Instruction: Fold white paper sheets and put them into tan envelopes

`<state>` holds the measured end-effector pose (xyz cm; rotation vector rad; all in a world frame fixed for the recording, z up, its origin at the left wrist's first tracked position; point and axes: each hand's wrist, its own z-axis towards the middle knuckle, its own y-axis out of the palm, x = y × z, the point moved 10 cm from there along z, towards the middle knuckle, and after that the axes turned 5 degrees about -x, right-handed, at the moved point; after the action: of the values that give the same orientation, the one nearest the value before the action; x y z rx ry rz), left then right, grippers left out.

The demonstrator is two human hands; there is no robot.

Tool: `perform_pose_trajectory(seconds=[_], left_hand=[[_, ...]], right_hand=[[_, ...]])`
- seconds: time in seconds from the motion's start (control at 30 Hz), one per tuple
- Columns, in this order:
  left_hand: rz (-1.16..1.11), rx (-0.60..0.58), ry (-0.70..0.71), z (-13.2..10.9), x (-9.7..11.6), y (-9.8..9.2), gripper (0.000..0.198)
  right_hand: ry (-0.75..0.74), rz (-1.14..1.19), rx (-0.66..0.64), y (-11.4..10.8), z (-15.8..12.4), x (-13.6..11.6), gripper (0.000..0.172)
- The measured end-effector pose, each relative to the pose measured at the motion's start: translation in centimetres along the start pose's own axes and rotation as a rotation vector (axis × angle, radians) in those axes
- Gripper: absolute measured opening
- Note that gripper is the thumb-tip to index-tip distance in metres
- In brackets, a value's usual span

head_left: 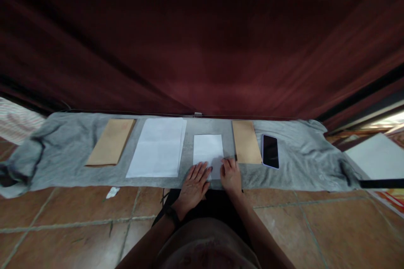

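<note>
- Grey cloth [299, 155] lies spread along the tiled floor [63, 218], below a dark red curtain [202, 50].
- At the cloth's middle lies a small white paper [208, 149], flat, near its front edge.
- Left hand [194, 185] rests open, palm down, fingers spread over the paper's near left corner.
- Right hand [231, 176] touches the paper's near right corner with bent fingers; whether it pinches the edge I cannot tell.
- White sheets [158, 147] lie just left of the paper, with a brown envelope [111, 141] beyond them.
- Second envelope [246, 141] and a phone [270, 151] lie to the right.

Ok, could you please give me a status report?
Left hand, right hand press near edge of white paper. Paper flat on grey cloth. Brown envelope close right.
</note>
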<state>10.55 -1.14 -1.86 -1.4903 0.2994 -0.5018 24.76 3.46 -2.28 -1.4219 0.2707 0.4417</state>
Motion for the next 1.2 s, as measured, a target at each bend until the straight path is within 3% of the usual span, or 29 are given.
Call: perform_pose_trajectory(seconds=[0.1, 0.2, 0.27, 0.43, 0.7, 1.2], left_hand=[[-0.010, 0.012, 0.005, 0.0, 0.1, 0.1, 0.050], [-0.025, 0.025, -0.013, 0.0, -0.1, 0.4, 0.045], [-0.030, 0.032, -0.025, 0.0, -0.2, 0.6, 0.042], [-0.025, 0.044, -0.004, 0.0, -0.1, 0.4, 0.048], [-0.018, 0.034, -0.003, 0.0, -0.1, 0.4, 0.051], [-0.052, 0.017, -0.012, 0.1, -0.2, 0.6, 0.052]], right_hand=[[-0.209, 0.072, -0.032, 0.4, 1.7, -3.0, 0.035], [-0.439, 0.056, -0.171, 2.5, 3.1, -6.7, 0.038], [-0.484, 0.004, -0.221, 3.7, 4.1, -7.8, 0.041], [-0.440, -0.095, -0.225, 4.8, 6.7, -6.6, 0.043], [-0.261, -0.165, -0.122, 5.2, 9.9, -3.1, 0.050], [-0.075, -0.196, -0.010, 4.6, 12.0, -1.2, 0.055]])
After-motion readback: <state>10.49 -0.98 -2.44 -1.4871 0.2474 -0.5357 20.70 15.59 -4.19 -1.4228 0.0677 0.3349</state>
